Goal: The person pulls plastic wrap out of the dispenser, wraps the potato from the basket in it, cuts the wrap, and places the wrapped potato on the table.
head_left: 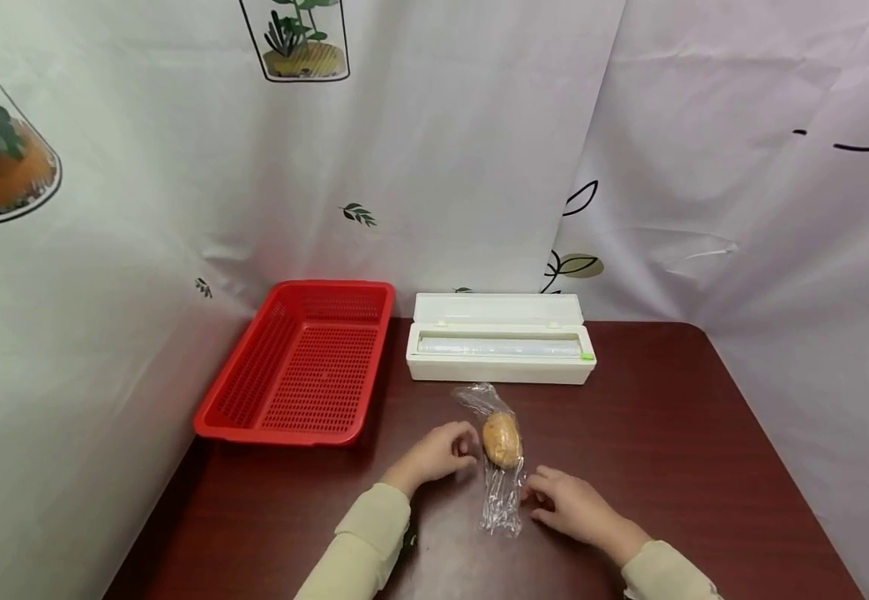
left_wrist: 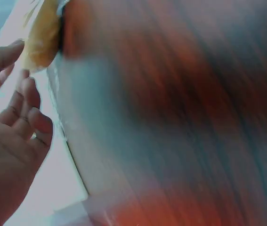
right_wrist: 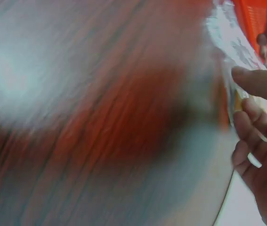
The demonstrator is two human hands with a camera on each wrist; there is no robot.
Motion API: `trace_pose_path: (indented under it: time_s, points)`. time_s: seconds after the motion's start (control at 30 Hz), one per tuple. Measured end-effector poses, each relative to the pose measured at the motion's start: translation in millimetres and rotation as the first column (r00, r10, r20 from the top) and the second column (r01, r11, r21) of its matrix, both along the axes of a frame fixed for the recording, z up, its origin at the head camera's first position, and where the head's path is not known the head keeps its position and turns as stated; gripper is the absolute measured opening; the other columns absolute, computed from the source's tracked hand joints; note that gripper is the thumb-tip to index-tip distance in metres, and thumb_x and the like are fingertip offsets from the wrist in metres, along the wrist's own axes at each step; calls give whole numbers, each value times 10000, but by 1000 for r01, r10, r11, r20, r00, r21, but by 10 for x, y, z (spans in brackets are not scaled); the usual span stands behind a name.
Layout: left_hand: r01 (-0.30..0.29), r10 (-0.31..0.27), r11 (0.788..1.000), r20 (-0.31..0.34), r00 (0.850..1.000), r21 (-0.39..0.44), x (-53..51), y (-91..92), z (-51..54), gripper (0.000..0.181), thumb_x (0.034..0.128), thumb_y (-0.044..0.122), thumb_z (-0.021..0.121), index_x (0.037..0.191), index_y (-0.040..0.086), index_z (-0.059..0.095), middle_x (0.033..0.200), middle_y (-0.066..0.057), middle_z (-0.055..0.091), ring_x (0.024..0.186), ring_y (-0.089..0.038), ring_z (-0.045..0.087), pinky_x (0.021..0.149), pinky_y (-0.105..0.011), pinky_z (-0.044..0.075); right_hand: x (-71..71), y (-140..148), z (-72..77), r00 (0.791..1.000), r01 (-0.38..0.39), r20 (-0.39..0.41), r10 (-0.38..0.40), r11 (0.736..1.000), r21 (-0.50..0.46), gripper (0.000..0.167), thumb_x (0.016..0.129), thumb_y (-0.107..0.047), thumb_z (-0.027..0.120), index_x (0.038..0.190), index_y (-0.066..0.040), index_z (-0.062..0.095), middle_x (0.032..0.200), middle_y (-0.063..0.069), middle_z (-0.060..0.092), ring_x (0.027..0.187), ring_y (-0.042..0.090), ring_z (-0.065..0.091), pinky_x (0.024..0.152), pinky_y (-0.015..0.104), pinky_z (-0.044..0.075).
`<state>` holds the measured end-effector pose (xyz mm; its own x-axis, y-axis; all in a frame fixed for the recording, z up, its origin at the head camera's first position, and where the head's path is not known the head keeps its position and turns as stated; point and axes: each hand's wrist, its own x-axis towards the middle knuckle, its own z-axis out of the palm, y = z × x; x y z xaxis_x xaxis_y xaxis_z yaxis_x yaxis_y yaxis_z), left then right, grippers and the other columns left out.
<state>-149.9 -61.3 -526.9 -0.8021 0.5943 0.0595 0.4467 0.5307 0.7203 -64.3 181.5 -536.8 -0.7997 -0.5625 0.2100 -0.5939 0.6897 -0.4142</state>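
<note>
A yellow-brown potato (head_left: pixel 502 440) lies on the table in clear cling film (head_left: pixel 502 500). Loose film trails from both its ends, toward the box and toward the near side. To the left of the potato is my left hand (head_left: pixel 445 451), its fingers loosely bent with nothing between them. My right hand (head_left: pixel 571 502) hovers at the right of the near film tail, fingers relaxed; whether its fingertips touch the film I cannot tell. In the left wrist view the potato (left_wrist: pixel 44 35) shows just beyond the left fingertips. The right wrist view shows film (right_wrist: pixel 230 35) beside the right thumb.
Behind the potato stands a white cling film box (head_left: pixel 499 370), its lid raised and a roll inside. A red perforated basket (head_left: pixel 212 422) sits at the left of the dark red-brown table (head_left: pixel 674 433). Patterned white cloth (head_left: pixel 464 167) hangs behind and at the sides.
</note>
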Motion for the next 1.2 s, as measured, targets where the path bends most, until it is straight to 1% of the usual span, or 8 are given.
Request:
trace_pose_path:
  time_s: [0.17,0.33,0.57,0.7,0.87,0.97,1.07,1.2]
  points:
    - [-27,21,999,-122,992,-47,25,11,52,119,818,114,676,920,138,619,813,55,478,762,-86,469,679,-216,421,-28,-84,-46,968,-110,-207,139,983,146,352,625,-165,795,945,-220,658,845,-70,440,741,108,446,639,294,404]
    - [-191,190,981,-46,981,-21,1,72,51,87,864,200,652,892,145,590,781,46,494,702,-85,467,629,-233,408,-25,-163,-70,939,-158,-276,205,971,181,230,636,-245,797,832,-237,675,817,-68,434,712,100,410,601,269,367]
    - [-264,264,964,84,961,-12,13,168,-13,215,867,311,647,908,120,559,731,46,492,602,-79,475,583,-246,406,-2,-147,-50,914,-179,-351,202,979,97,141,650,-258,792,727,-246,674,806,-79,406,695,80,377,582,244,352]
    - [-317,307,948,217,927,15,25,229,-46,370,828,389,675,972,83,525,715,6,510,551,-118,489,544,-274,409,-3,-136,26,953,-171,-253,167,985,4,102,725,-224,759,775,-232,671,851,-103,496,745,56,458,637,249,401]
    - [-356,311,928,298,902,109,13,265,-106,401,825,344,690,1019,47,504,732,-22,510,584,-120,480,519,-260,417,18,-99,131,990,-119,58,130,979,-165,67,859,-134,648,885,-190,624,756,-156,603,673,-44,539,594,185,446]
    - [-314,269,927,220,938,207,3,196,-130,255,861,197,653,1001,32,518,759,-37,501,626,-121,471,547,-254,425,26,-95,131,980,-100,146,138,965,-243,123,856,-52,631,921,-153,606,777,-100,650,704,-11,598,604,176,476]
    - [-161,155,968,48,987,191,26,77,-123,273,796,27,654,1042,53,537,838,-61,509,748,-135,457,661,-260,423,30,-100,92,989,-86,98,113,965,-249,236,771,18,675,925,-147,606,830,-72,668,770,32,629,639,178,492]
    - [66,-63,998,-140,988,19,116,-33,-106,560,678,52,757,1177,157,526,988,-69,490,894,-130,389,772,-254,371,12,-112,36,1000,-16,-4,16,964,-264,277,706,-16,753,859,-200,615,791,-138,605,701,-15,564,597,153,458]
